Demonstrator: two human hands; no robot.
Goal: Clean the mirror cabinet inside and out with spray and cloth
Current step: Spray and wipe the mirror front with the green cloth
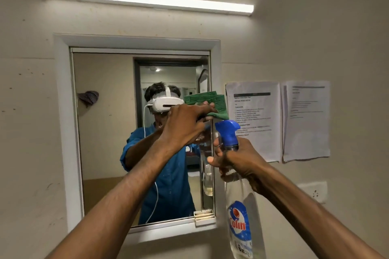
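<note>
The mirror cabinet [101, 143] hangs on the wall in a white frame, its mirrored door closed. My left hand [185, 122] grips a green cloth [219, 103] against the mirror's right edge, about halfway up. My right hand [233, 160] holds the neck of a clear spray bottle [242, 216] with a blue trigger head [228, 131], just right of the cabinet. The bottle hangs upright, with its nozzle pointing left toward the mirror. The mirror reflects a person in a blue shirt wearing a headset.
A lit tube light [147, 0] runs above the cabinet. Two printed sheets [277, 120] are taped to the wall on the right. A white wall socket [313, 191] sits below them. A small white latch [204, 216] sits at the cabinet's lower right corner.
</note>
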